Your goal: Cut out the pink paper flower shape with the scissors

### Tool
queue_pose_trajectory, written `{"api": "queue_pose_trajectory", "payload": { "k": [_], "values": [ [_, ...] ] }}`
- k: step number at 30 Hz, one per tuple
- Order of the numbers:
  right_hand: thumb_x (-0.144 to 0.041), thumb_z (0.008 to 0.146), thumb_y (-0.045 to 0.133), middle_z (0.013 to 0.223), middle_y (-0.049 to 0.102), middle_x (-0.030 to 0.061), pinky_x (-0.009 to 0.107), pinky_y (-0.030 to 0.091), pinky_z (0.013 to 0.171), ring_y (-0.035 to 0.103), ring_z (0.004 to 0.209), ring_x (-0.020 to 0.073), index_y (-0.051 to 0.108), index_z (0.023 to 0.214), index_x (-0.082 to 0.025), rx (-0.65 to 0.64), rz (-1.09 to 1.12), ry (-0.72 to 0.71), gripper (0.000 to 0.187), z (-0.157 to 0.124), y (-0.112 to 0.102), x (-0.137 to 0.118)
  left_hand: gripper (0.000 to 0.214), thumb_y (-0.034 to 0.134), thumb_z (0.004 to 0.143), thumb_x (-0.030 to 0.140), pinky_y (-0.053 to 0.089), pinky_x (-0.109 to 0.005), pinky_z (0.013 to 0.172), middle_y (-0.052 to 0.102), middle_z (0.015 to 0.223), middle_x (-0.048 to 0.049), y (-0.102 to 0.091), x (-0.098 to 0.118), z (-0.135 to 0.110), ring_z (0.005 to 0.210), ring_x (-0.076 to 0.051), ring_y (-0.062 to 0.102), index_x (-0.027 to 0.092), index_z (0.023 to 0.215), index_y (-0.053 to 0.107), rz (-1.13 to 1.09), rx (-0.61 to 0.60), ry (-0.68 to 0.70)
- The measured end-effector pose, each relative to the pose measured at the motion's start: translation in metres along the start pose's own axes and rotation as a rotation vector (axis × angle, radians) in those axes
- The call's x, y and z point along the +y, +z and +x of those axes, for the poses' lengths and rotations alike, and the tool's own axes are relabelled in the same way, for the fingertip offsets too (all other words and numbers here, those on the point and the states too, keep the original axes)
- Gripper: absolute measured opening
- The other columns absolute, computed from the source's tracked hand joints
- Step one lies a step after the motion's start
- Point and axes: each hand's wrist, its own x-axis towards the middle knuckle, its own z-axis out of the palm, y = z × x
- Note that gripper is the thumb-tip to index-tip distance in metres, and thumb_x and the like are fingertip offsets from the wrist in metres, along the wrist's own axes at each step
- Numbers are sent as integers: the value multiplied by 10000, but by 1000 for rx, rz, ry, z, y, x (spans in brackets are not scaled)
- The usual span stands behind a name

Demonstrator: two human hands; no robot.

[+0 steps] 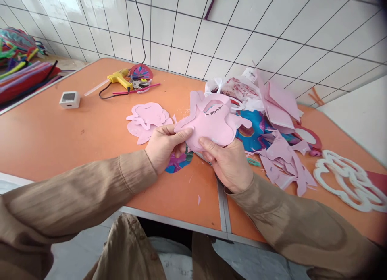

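Note:
Pink foam cutouts (213, 129) with rounded, petal-like edges are held up above the orange table, one layered over another. A dark leafy sprig is drawn near the top of the piece. My left hand (165, 145) pinches its left edge between thumb and fingers. On the lower right edge, my right hand (231, 163) grips with the thumb on top and the fingers underneath. Below my left hand lies a purple and blue patterned piece (178, 163), partly covered. A stack of pink cutouts (148, 117) rests just beyond my left hand.
A yellow glue gun (121, 78), pliers (140, 84) and a small white box (69, 99) are at the back left. Pink scraps (281, 159), a plastic bag (242, 90) and white looped shapes (347, 179) lie right. Pipe cleaners (27, 82) fill the far left.

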Motion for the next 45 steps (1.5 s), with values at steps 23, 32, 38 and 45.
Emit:
{"api": "queue_pose_trajectory", "payload": {
  "k": [23, 32, 38, 45],
  "values": [
    [-371, 627, 772, 635, 686, 37, 253, 299, 415, 486, 462, 99, 700, 660, -172, -134, 16, 163, 214, -10, -2, -11, 366, 713, 862, 202, 324, -171, 365, 560, 420, -3, 2, 5, 3, 318, -48, 442, 126, 526, 590, -156, 87, -101],
    [-320, 630, 795, 507, 602, -14, 228, 332, 416, 491, 445, 89, 661, 655, -155, -204, -53, 144, 214, -11, 0, -5, 405, 571, 942, 126, 341, -156, 360, 545, 413, -5, 5, 7, 2, 304, -50, 444, 119, 538, 555, -200, 105, -150],
    [-348, 627, 815, 510, 607, -18, 230, 340, 419, 495, 450, 92, 674, 681, -155, -187, -48, 132, 245, -11, 0, -5, 383, 583, 941, 142, 348, -146, 364, 548, 419, -3, 5, 5, 3, 312, -48, 450, 117, 559, 568, -204, 91, -156],
    [-468, 658, 805, 480, 584, -15, 247, 307, 422, 475, 436, 91, 662, 623, -168, -150, -40, 115, 334, -11, 1, -7, 348, 656, 906, 176, 358, -142, 366, 574, 430, -11, 6, 5, 1, 321, -46, 464, 108, 568, 601, -187, 72, -186]
  ]
}}
